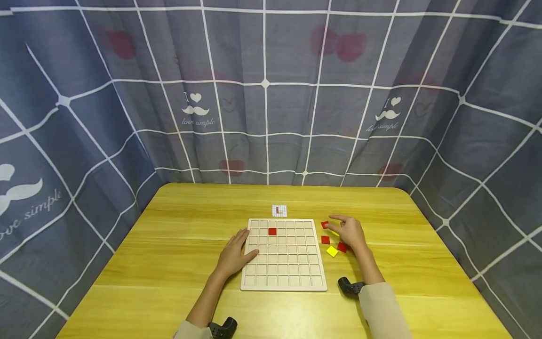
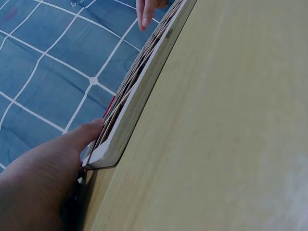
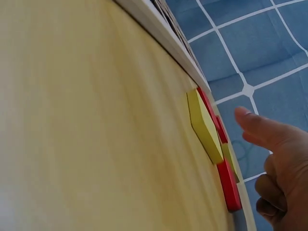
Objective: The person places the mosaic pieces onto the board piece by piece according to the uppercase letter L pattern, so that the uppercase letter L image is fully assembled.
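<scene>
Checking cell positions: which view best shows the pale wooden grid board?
The head view: the pale wooden grid board shows nearly whole, seen from above. Both wrist views show only part of it, nearly edge-on, its grid strongly foreshortened.

Table [image 3: 96, 120], wood-grained. Yellow tile [image 3: 204, 127], foremost; red tile [image 3: 230, 187] below it in view; further red [image 3: 221, 129] and yellow [image 3: 232, 161] pieces, I note, partly hidden behind. Board [image 3: 163, 36], pale-edged, above. Right hand [image 3: 288, 163], near tiles, lower fingers curled. Curtain [image 3: 264, 41], blue, white-lined.
</scene>
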The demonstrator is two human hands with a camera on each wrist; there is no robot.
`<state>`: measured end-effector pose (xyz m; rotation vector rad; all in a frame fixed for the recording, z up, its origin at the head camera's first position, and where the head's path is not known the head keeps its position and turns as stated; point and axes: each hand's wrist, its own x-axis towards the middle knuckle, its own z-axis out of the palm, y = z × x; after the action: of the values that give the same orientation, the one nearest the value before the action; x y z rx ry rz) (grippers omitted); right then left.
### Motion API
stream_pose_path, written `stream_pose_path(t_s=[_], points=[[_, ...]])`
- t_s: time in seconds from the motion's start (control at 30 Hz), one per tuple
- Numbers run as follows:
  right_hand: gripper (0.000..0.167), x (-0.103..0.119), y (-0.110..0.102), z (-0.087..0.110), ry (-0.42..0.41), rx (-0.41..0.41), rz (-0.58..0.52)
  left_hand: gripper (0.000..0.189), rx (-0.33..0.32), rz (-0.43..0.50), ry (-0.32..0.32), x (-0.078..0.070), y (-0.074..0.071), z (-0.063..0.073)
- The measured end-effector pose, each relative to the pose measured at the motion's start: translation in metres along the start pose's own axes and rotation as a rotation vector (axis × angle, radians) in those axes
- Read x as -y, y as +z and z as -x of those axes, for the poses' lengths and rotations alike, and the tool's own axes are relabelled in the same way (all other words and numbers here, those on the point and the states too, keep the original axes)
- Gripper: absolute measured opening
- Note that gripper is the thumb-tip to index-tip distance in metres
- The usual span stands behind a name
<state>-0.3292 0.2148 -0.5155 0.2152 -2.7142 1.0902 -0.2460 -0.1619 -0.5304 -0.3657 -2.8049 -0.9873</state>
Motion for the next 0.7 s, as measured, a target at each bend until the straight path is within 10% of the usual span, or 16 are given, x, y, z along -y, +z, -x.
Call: stream_pose_path(t_s=[0.37, 0.7], points=[[0.035, -0.0091, -0.0088, -0.0068, -0.086, 0.130, 0.110, 0.076, 0.017, 0.002, -0.010, 0.0009, 0.0023, 0.0008], [0.031, -0.0016, -0.0003, -0.0057, -0.063, 0.072, 0.049, 0.075, -0.001, -0.003, 0.009, 0.0003, -0.0002, -0.0007]])
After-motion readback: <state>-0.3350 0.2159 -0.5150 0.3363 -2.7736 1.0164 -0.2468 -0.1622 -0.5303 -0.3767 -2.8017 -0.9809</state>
